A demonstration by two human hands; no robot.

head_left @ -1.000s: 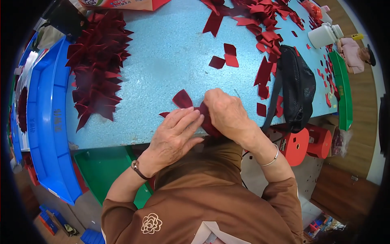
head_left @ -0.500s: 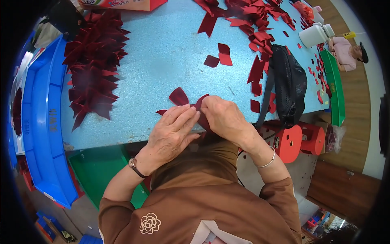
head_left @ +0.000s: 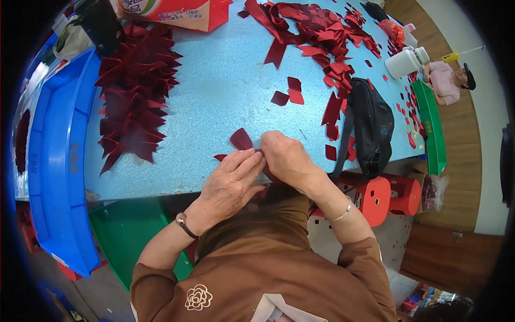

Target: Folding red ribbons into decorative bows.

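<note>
Closest to me, a person in a brown top (head_left: 257, 268) sits or stands against the table (head_left: 214, 96), both hands meeting near its edge. The left hand (head_left: 229, 178) lies with fingers nearly straight and together, thumb apart, fingertips on a dark red ribbon (head_left: 241, 139); whether it grips, I cannot tell. The right hand (head_left: 288, 162) is curled closed around the ribbon's other side, its fingertips partly hidden. One end of the ribbon sticks up beyond the left fingers.

A green bin (head_left: 126, 228) sits below the table edge, and a long blue tray (head_left: 53, 180) flanks the table's left side. Beside that tray stretches a dense row of folded ribbons (head_left: 134, 96). On the right lies a black mesh bag (head_left: 373, 129). Farther off are loose red pieces (head_left: 295, 95), a heap of red ribbon (head_left: 322, 32), a white bottle (head_left: 401, 65) and someone in pink (head_left: 444, 80).
</note>
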